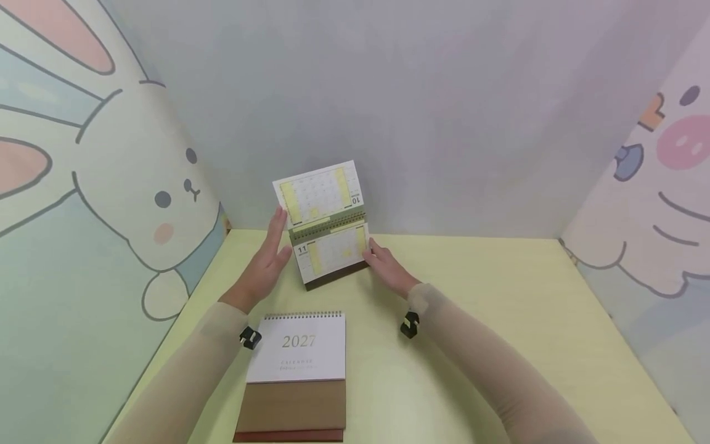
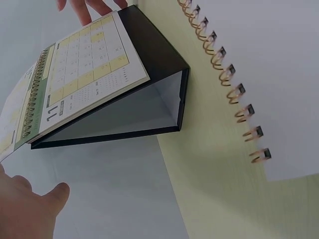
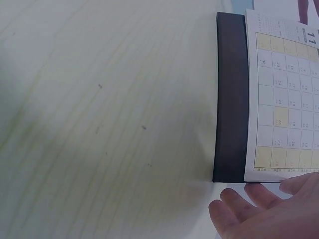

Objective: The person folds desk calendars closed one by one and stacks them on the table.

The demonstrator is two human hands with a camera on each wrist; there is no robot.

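A desk calendar (image 1: 333,250) with a dark base stands tilted at the back of the table, its spiral-bound pages spread: a page marked 10 lies upside down above the rings, and one marked 11 faces me below. My left hand (image 1: 265,265) is at its left side, fingers extended along the upper page's edge, thumb apart from them; in the left wrist view the calendar page (image 2: 82,64) hides some of the fingertips of the left hand (image 2: 30,209). At the lower right edge, my right hand (image 1: 388,268) touches the calendar side with loosely bent fingers (image 3: 239,206).
Nearer to me lies a second calendar (image 1: 296,348) with a white 2027 cover, spiral rings and a brown base, partly beside my left forearm. The pale yellow table (image 1: 488,296) meets a plain wall (image 1: 444,123) behind; cartoon-printed walls stand at both sides.
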